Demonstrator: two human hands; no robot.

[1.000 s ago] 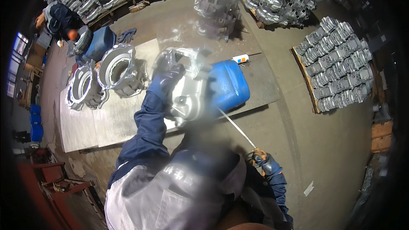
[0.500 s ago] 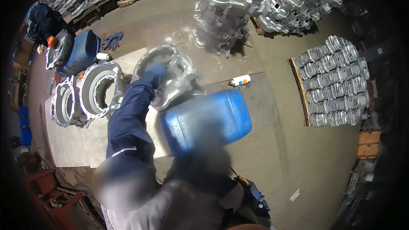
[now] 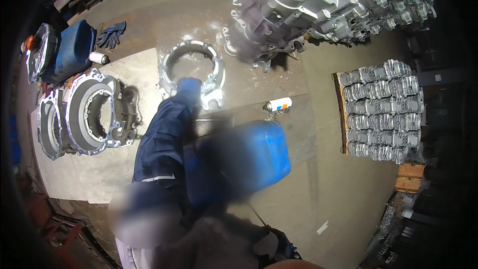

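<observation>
A ring-shaped cast metal housing lies on the floor in front of me, its round opening facing up. My left hand, in a blue glove, grips the near rim of this housing; the fingertips are hard to make out. At the lower edge, my right hand wears a dark glove and is closed round a tool with a thin straight shaft. The tool's handle is mostly hidden in the hand. Between my arms lies a blue plastic canister, partly covered by a dark blur.
Two larger open housings stand on a pale sheet at left. A spray can lies beyond the canister. Stacked castings rise at far right, with a loaded pallet nearer. Gloves lie beside another blue canister.
The ring housing has gone from tilted to lying flatter, with my left hand now at its near rim. My right hand and its tool have dropped lower in view. The view has shifted.
</observation>
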